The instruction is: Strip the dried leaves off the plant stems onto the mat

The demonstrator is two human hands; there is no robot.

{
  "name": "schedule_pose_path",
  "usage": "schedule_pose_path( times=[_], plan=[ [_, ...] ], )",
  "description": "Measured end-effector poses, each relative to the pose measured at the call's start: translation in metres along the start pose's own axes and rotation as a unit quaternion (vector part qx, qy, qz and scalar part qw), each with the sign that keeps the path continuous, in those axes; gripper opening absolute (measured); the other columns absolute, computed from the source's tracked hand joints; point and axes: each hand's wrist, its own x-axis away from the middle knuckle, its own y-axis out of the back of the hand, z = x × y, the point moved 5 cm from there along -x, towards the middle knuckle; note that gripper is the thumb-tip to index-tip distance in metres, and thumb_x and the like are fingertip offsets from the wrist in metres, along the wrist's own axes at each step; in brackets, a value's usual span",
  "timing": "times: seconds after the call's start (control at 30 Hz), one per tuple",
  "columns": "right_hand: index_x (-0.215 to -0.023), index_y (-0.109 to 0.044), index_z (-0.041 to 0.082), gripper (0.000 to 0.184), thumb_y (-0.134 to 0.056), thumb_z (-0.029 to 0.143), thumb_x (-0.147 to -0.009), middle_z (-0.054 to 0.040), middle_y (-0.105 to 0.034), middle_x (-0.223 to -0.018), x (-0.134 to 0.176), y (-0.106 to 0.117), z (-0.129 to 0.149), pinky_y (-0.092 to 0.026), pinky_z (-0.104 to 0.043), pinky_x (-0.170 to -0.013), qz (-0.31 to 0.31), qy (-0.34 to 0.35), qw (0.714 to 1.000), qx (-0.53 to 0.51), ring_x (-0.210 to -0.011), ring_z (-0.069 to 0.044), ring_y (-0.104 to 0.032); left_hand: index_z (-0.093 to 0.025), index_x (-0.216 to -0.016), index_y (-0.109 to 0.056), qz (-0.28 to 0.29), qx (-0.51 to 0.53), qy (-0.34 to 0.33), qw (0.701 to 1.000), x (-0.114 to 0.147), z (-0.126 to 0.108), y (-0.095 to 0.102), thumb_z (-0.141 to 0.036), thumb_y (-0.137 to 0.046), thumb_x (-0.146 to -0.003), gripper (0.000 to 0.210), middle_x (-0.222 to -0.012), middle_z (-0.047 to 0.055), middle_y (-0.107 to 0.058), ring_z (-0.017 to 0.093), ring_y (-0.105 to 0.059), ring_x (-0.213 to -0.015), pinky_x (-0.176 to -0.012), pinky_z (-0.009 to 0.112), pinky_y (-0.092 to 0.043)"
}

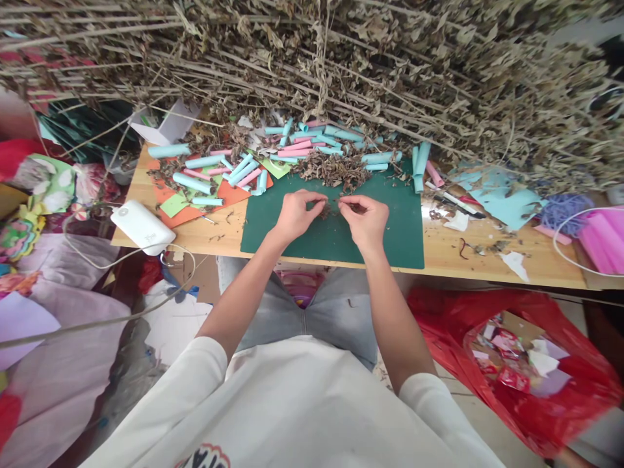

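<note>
My left hand (301,213) and my right hand (366,221) face each other a short way apart over a dark green cutting mat (287,240). Thumb and forefinger are pinched together on each hand. Brown bits of dried leaf show at the fingertips of both, partly hidden by the fingers. Just beyond my hands lies a heap of dried leaves (336,170) on the mat's far edge, with crumbs scattered nearer. Behind it and to the left are several rolled paper tubes (241,170), blue and pink.
Bundled dried plant stalks (292,71) span the far side of the wooden table (546,266). A white power bank (141,227) with a cable sits at the left edge. Blue paper (502,195) and purple yarn (568,214) lie right. A red rubbish bag (458,331) stands below.
</note>
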Motion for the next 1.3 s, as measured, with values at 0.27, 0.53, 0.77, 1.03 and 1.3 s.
schedule_pose_path(
  times=[0.27,0.53,0.77,1.03,1.3],
  plan=[
    [-0.108,-0.073,0.022,0.033,-0.065,0.021,-0.076,-0.0057,-0.069,-0.116,0.000,-0.002,-0.002,-0.060,-0.036,-0.089,0.114,0.029,0.992,-0.055,-0.101,-0.019,-0.068,-0.019,-0.115,-0.072,0.056,-0.086,-0.056,0.993,0.008,0.002,0.002,-0.011,-0.061,-0.084,0.034,-0.112,0.008,-0.071,0.025,-0.061,-0.104,-0.094,0.040,-0.049],
    [-0.096,-0.067,0.021,0.017,-0.065,0.025,-0.079,-0.0050,-0.065,-0.111,0.003,-0.006,-0.005,-0.059,-0.034,-0.092,0.103,0.024,0.987,-0.123,-0.100,-0.017,-0.068,-0.018,-0.115,-0.072,0.053,-0.104,-0.064,0.991,0.005,-0.002,-0.001,-0.017,-0.061,-0.087,0.030,-0.106,0.009,-0.069,0.024,-0.059,-0.100,-0.092,0.038,-0.048],
    [-0.085,-0.067,0.019,0.015,-0.069,0.031,-0.076,-0.0034,-0.069,-0.089,0.001,-0.015,-0.009,-0.058,-0.035,-0.086,0.059,-0.003,0.992,-0.110,-0.086,-0.017,-0.068,-0.020,-0.096,-0.075,0.057,-0.055,-0.072,0.994,-0.002,-0.006,-0.007,-0.022,-0.064,-0.087,0.015,-0.096,0.006,-0.072,0.023,-0.059,-0.095,-0.087,0.036,-0.047],
    [-0.094,-0.073,0.019,0.021,-0.067,0.031,-0.078,-0.0050,-0.075,-0.088,-0.008,-0.001,-0.013,-0.058,-0.034,-0.079,0.028,-0.030,0.996,-0.078,-0.082,-0.019,-0.071,-0.019,-0.085,-0.073,0.030,-0.025,-0.024,0.999,-0.011,-0.002,0.011,-0.020,-0.062,-0.088,0.011,-0.082,0.003,-0.073,0.019,-0.062,-0.081,-0.080,0.032,-0.046],
    [-0.084,-0.076,0.019,0.018,-0.067,0.034,-0.080,-0.0032,-0.075,-0.081,0.000,-0.008,0.009,-0.054,-0.030,-0.070,0.066,0.026,0.997,0.036,-0.068,-0.015,-0.066,-0.018,-0.087,-0.073,0.004,0.062,0.027,0.998,-0.005,0.004,0.003,-0.022,-0.065,-0.083,0.010,-0.081,0.003,-0.074,0.016,-0.065,-0.076,-0.072,0.027,-0.049]
  ],
)
